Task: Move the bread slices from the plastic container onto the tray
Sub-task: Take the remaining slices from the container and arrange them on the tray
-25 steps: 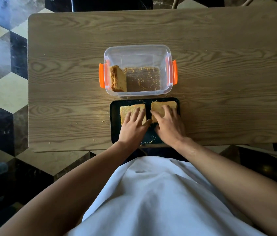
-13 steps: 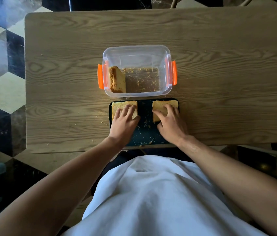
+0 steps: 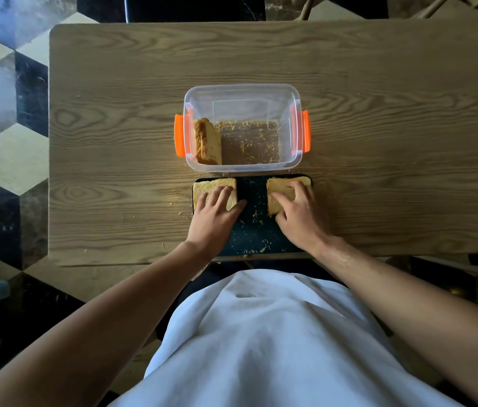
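Note:
A clear plastic container with orange side clips stands mid-table. One bread slice leans upright against its left wall, with crumbs over the bottom. Just in front lies a dark tray at the table's near edge. A bread slice lies flat in the tray's far left corner under the fingers of my left hand, thumb at its right edge. Another slice lies in the far right corner, with my right hand curled over it. A bare strip of tray separates the two slices.
The wooden table stretches wide to the left, right and behind the container. Crumbs dot the wood left of the tray. Chequered floor lies beyond the table's left edge. A chair back shows at the far side.
The two slices were side by side near the tray's middle. My left hand slid its slice to the left corner and my right hand shifted its slice slightly right, widening the gap.

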